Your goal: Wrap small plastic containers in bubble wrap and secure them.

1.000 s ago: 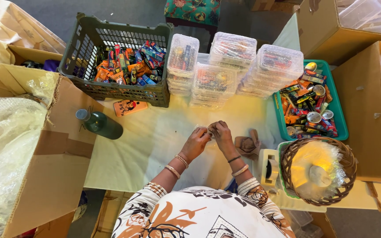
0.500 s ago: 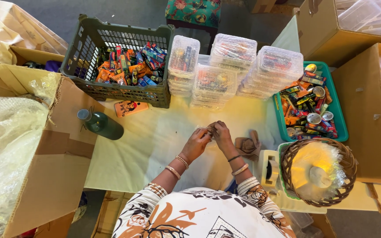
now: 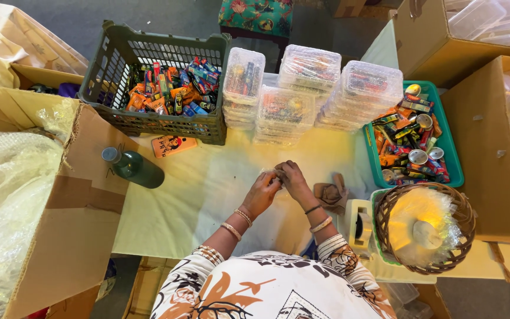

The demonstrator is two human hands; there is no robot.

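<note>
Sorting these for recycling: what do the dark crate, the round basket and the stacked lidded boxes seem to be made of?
The dark crate looks like moulded plastic, matt grey-green, with lattice walls. The round basket seems to be woven wicker or cane, brown, its strands showing. The stacked lidded boxes look like thin clear plastic, since their colourful contents show through.

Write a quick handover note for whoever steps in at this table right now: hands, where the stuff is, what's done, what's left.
Left hand and right hand: together at mid-table, pinching one small item; too small to tell what it is.
Around them: brown scrap and tape dispenser to the right, green bottle lying to the left.
Stock: loose colourful packets in the dark crate and the teal tray.
Done: stacks of filled clear boxes at the back.
Left: crate and tray both hold many packets.
</note>
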